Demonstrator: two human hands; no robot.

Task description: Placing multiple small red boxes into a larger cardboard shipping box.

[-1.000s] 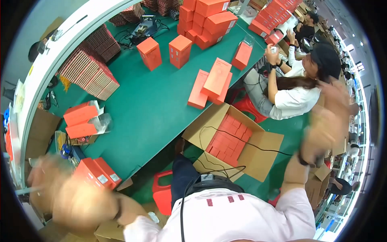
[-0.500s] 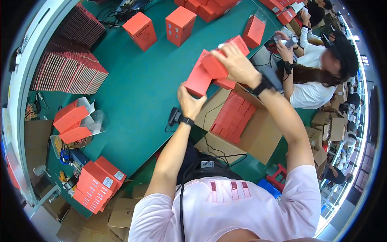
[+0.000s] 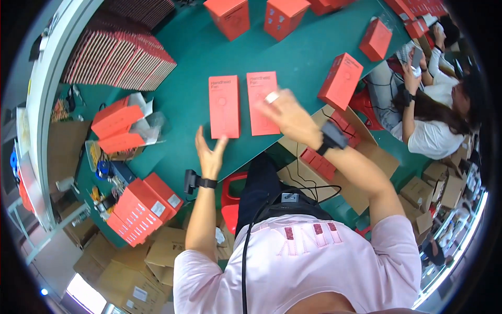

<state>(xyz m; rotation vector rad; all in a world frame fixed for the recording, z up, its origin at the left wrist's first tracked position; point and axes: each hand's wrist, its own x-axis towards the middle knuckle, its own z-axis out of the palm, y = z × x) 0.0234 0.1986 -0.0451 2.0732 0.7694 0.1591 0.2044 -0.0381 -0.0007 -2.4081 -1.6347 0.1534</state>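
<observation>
Two red cardboard boxes lie side by side on the green table, a left box (image 3: 224, 107) and a right box (image 3: 261, 86), each with dark print and a line drawing on top. Just below the left box's near end is my left hand (image 3: 210, 155), open, its fingers spread and the thumb close to the box's edge; contact is unclear. My right hand (image 3: 295, 120) reaches over the right box's right side, blurred by motion. A small white piece (image 3: 272, 97) shows at its fingers; its kind is unclear.
An open carton (image 3: 374, 157) of red boxes stands at the table's near edge. Another red box (image 3: 341, 81) is beside it. Flat red sheets are stacked (image 3: 120, 63) at left, above opened red packaging (image 3: 117, 123). A person (image 3: 429, 112) sits at right.
The boxes from my hands now lie flat side by side on the table, with another red box to their right. My hands have moved apart, and the head view has shifted.
</observation>
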